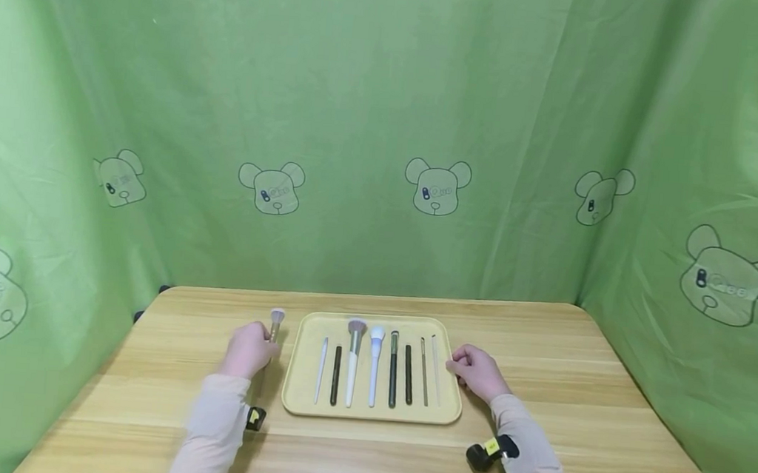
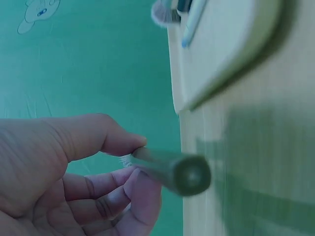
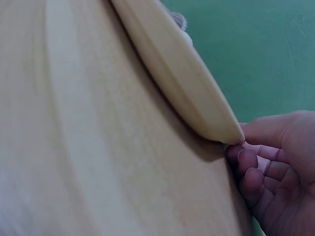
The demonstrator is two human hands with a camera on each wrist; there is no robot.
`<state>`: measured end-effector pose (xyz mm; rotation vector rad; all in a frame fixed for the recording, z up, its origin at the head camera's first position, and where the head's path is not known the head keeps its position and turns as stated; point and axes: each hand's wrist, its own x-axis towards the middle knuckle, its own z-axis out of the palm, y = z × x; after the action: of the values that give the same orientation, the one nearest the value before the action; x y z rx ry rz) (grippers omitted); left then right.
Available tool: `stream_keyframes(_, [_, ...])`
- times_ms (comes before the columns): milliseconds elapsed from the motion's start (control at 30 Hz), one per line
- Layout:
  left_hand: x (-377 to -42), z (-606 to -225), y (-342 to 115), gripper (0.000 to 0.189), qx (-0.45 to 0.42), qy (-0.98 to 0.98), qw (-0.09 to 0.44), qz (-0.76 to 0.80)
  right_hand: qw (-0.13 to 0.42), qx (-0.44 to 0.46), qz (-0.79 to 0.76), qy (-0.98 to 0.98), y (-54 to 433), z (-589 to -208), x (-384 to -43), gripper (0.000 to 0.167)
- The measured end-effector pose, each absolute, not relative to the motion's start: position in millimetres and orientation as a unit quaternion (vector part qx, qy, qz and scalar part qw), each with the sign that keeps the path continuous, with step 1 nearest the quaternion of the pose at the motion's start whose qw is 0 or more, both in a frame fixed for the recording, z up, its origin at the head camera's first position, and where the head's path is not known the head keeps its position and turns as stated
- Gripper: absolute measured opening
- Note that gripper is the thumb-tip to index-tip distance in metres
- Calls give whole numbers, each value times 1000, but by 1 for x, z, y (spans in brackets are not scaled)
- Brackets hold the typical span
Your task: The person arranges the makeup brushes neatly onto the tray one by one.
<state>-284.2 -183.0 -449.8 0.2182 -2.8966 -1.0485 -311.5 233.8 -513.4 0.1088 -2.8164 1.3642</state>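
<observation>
My left hand [image 1: 248, 350] pinches a makeup brush [image 1: 277, 317] between thumb and fingertips, left of the tray. Its pale bristles point away from me, and in the left wrist view the end of its handle [image 2: 191, 176] faces the camera. Several more makeup brushes lie side by side in a pale yellow tray [image 1: 305, 407], among them a large white-handled brush [image 1: 351, 368] and a dark-handled one [image 1: 393, 371]. At the tray's right rim is my right hand [image 1: 480, 372], thumb over the edge and curled fingers below it, gripping the rim [image 3: 227, 130].
The tray lies on a light wooden table [image 1: 159, 397]. A green curtain [image 1: 351, 249] printed with bear heads surrounds the table at the back and both sides. Each wrist wears a small black camera, such as the right camera [image 1: 483, 458].
</observation>
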Motion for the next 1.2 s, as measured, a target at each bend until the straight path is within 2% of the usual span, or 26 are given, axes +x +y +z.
stream_keyframes(533, [-299, -457, -137, 9, 44, -943, 33, -328, -1, 32, 437, -899, 234, -513, -314, 15])
stream_keyframes(867, [-299, -466, -125, 10, 54, -935, 9, -351, -1, 30, 435, -900, 235, -514, -315, 14])
stream_keyframes(1200, [-301, -477, -122, 24, 42, -947, 43, -314, -4, 36, 437, -899, 235, -516, -316, 15])
